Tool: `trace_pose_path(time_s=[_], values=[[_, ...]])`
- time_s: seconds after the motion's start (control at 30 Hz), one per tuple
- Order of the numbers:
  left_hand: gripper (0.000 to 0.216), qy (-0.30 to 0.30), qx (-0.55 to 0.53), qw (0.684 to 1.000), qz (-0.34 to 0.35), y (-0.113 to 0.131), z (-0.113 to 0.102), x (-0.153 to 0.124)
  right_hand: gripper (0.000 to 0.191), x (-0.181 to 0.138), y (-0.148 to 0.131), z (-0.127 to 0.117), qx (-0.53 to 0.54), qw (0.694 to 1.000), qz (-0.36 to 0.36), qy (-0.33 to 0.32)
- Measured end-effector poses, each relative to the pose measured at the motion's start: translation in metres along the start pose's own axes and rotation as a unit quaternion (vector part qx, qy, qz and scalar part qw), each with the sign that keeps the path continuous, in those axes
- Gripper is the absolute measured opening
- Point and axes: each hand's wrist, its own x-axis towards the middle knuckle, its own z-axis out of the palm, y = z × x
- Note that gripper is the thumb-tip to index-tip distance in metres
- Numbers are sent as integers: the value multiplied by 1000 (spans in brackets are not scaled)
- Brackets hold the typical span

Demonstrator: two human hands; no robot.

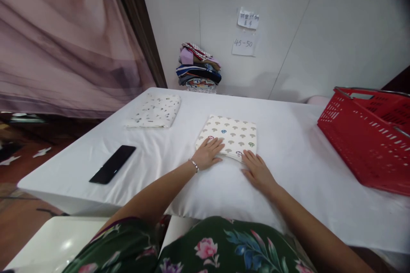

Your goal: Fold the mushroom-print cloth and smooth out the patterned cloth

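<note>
A folded white cloth with a mushroom print (235, 134) lies flat on the white-covered table in front of me. My left hand (208, 154) rests on its near left corner, fingers stretched out over the fabric. At the near right corner, my right hand (258, 170) touches the cloth with its fingertips, fingers extended and the palm low over the table. Neither hand grips the fabric. Farther off to the left is a second folded white cloth with a small scattered print (156, 111).
A black phone-like slab (113, 164) lies at the left of the table (153, 153). On the right stands a red plastic basket (368, 140). Behind the far edge rises a stack of folded clothes (199, 68) against the wall. A pink curtain (64, 42) hangs at the left.
</note>
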Motion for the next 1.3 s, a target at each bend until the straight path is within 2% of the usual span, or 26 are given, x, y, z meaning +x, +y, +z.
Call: trace_pose_path(time_s=[0.1, 0.17, 0.27, 0.33, 0.4, 0.47, 0.6, 0.7, 0.8, 0.97, 1.03, 1.13, 1.23, 1.3], values=[[44, 14, -48, 998, -30, -9, -7, -4, 46, -6, 10, -6, 100, 995, 29, 9], [34, 39, -95, 990, -100, -18, -12, 0, 43, -2, 20, -13, 185, 976, 99, 60], [30, 83, -170, 942, -275, -33, -17, 18, 46, 21, 37, -26, 304, 902, 276, 134], [33, 71, -216, 890, -396, -44, -17, 35, 55, 44, 49, -33, 382, 834, 378, 128], [43, 31, -246, 846, -472, -56, -15, 52, 68, 69, 60, -39, 439, 777, 438, 102], [51, 3, -260, 822, -507, -68, -11, 67, 78, 92, 69, -42, 465, 748, 467, 82], [57, -15, -291, 784, -548, -92, -6, 86, 81, 129, 84, -41, 457, 736, 496, 56], [52, -44, -353, 748, -560, -104, -5, 92, 61, 144, 90, -39, 460, 727, 509, 24], [48, -59, -425, 724, -540, -109, -5, 93, 41, 147, 96, -39, 483, 719, 500, -12], [44, -59, -493, 697, -518, -113, -7, 90, 29, 142, 102, -43, 529, 716, 454, -33], [42, -66, -530, 674, -511, -115, -7, 88, 32, 139, 101, -43, 565, 714, 411, -41], [41, -86, -602, 623, -492, -117, -8, 83, 42, 133, 96, -41, 612, 705, 351, -78], [35, -109, -657, 582, -466, -115, -10, 78, 49, 125, 89, -37, 619, 696, 347, -106], [32, -101, -667, 578, -458, -113, -11, 76, 49, 123, 87, -36, 621, 690, 356, -107]])
